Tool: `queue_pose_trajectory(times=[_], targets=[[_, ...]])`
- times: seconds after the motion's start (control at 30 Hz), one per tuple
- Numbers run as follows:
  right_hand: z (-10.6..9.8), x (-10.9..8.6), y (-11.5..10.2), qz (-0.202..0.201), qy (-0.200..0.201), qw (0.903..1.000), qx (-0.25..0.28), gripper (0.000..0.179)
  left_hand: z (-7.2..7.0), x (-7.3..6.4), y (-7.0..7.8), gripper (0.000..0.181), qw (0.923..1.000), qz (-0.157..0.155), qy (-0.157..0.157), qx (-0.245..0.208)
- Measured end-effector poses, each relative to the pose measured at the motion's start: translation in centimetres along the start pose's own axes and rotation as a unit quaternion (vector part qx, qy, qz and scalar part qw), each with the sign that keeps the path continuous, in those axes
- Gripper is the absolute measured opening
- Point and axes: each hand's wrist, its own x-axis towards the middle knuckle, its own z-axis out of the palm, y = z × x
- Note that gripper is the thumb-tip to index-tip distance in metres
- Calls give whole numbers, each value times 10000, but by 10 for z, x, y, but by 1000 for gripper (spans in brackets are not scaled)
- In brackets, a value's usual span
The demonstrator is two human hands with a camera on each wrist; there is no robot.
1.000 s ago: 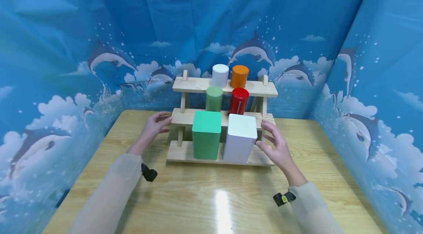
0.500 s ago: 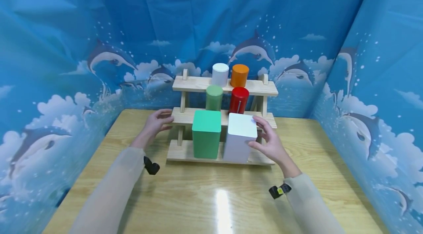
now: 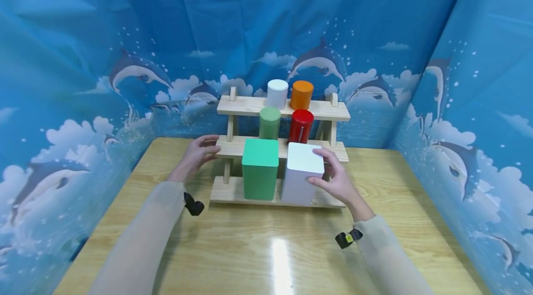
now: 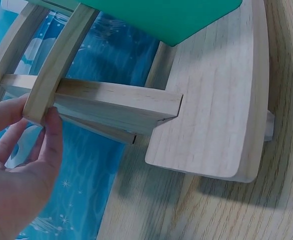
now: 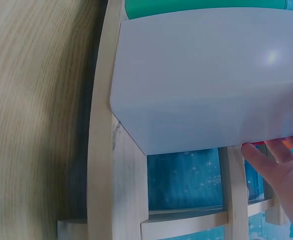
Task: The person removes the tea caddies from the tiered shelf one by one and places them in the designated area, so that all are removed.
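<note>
A three-tier wooden display rack (image 3: 231,191) stands on the table. On its bottom tier sit an upright green rectangular box (image 3: 260,179) and, right of it, a white rectangular box (image 3: 297,186). My left hand (image 3: 196,155) pinches the left end of the middle shelf (image 4: 61,60) between thumb and fingers, as the left wrist view shows. My right hand (image 3: 338,180) holds the white box near its top right edge, thumb on the front and fingers toward the back. In the right wrist view some fingertips are hidden behind the box.
The middle tier bears a pale green cylinder (image 3: 269,124) and a red cylinder (image 3: 300,127). On the top tier are a white cylinder (image 3: 277,95) and an orange cylinder (image 3: 301,96). A blue dolphin-print curtain (image 3: 258,22) surrounds the wooden table (image 3: 233,248).
My right hand has moved left from beside the white box and taken hold of it. The left hand has shifted slightly right onto the shelf end. Boxes and cylinders stand where they were.
</note>
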Motion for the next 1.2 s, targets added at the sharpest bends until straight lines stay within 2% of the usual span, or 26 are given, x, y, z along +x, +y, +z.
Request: queue_pose_trajectory(times=[0.37,0.7,0.9,1.2], targets=[[1,-2,1,61,111,9999,105,65,-1,3,-3,50,9999,98,-32,-26],[3,-12,-3,-134,527,9985,70,60,-1,2,-5,44,9999,122,-26,-12],[3,-18,-8,-47,710,9974,-66,59,-1,1,-4,44,9999,172,13,1],[5,-26,-14,-183,684,9975,18,61,-3,-2,-4,44,9998,-39,9,176]])
